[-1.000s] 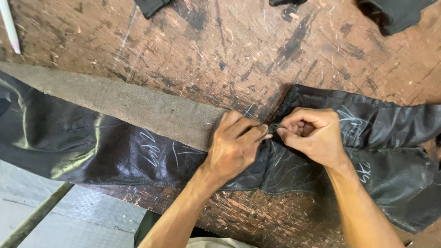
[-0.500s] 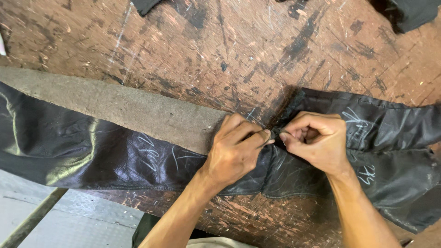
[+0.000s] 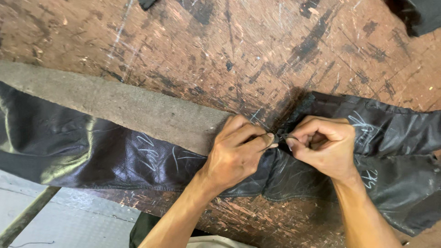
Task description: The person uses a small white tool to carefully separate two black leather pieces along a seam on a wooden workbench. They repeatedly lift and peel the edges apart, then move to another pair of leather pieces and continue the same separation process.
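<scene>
A long strip of black leather with white chalk scribbles lies across a worn wooden table. Its grey suede underside is folded up along the top. My left hand and my right hand meet over the middle of the strip. Both pinch the leather's upper edge between thumb and forefinger, fingertips almost touching. A thin dark bit sits between the fingertips; I cannot tell what it is. More chalk-marked black leather runs off to the right under my right wrist.
Dark leather scraps lie at the table's far edge, one at top right and one at top middle. The table's near edge runs along the bottom, with grey floor below at the left.
Both hands have stayed pinched together on the leather edge. The view has shifted slightly, so the hands and strip sit a little lower in frame.
</scene>
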Tool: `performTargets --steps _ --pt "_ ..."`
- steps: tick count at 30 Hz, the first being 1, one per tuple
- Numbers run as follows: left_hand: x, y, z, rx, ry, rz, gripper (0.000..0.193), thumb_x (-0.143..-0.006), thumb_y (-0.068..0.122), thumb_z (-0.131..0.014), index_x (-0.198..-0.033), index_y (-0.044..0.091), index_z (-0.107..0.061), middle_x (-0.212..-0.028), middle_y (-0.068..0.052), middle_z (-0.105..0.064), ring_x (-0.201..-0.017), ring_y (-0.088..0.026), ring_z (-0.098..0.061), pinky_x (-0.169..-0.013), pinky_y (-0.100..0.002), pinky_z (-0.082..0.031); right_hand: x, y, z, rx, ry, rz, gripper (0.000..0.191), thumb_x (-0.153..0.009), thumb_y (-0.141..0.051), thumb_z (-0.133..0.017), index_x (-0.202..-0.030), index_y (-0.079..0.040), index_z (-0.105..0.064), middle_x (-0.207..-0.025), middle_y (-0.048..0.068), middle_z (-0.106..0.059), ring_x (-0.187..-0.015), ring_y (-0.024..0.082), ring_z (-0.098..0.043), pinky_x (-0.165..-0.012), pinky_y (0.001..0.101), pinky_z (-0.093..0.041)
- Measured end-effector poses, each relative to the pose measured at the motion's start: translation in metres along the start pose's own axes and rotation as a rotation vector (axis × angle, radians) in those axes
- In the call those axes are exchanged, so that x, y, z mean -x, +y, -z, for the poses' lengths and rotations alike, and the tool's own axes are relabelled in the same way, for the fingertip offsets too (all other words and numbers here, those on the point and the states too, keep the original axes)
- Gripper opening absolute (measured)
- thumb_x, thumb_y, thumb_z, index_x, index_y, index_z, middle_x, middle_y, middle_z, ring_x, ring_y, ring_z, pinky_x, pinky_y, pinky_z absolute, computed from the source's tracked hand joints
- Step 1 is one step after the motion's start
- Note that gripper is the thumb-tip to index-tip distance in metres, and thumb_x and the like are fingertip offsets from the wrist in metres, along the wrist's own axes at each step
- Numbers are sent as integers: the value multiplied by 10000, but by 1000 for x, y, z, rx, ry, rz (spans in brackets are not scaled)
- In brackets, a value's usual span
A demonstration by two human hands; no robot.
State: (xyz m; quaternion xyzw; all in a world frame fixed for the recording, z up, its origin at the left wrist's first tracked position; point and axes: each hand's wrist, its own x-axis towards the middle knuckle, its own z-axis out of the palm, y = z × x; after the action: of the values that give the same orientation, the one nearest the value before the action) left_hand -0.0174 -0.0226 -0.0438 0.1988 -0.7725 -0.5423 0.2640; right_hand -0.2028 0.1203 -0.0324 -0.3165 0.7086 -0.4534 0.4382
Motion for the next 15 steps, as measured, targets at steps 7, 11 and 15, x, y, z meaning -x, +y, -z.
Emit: performTargets --steps 7,11,15 --pt "-1 -2 1 -13 -8 -9 245 -795 -49 -813 -1024 11 -749 -960 -61 -692 -891 -230 -614 -803 -369 -508 -2 -2 -5 105 11 12 127 -760 119 -779 -812 23 -714 -734 22 -662 -592 9 -515 -504 180 -360" --pt "0 -1 1 16 -18 21 228 -810 -14 -835 -1018 14 -744 -958 -56 -699 -889 -227 -619 -781 -342 -524 0 -3 -4 -19 24 -8 122 -792 118 -768 -855 24 -723 -776 21 -671 -632 9 -537 -530 178 -384" --pt "0 -2 -1 11 -14 21 199 -822 -13 -839 -996 12 -746 -953 -59 -705 -880 -221 -622 -770 -336 -525 0 -1 -3 20 14 3 121 -774 118 -774 -834 25 -724 -756 25 -665 -606 9 -515 -516 177 -363"
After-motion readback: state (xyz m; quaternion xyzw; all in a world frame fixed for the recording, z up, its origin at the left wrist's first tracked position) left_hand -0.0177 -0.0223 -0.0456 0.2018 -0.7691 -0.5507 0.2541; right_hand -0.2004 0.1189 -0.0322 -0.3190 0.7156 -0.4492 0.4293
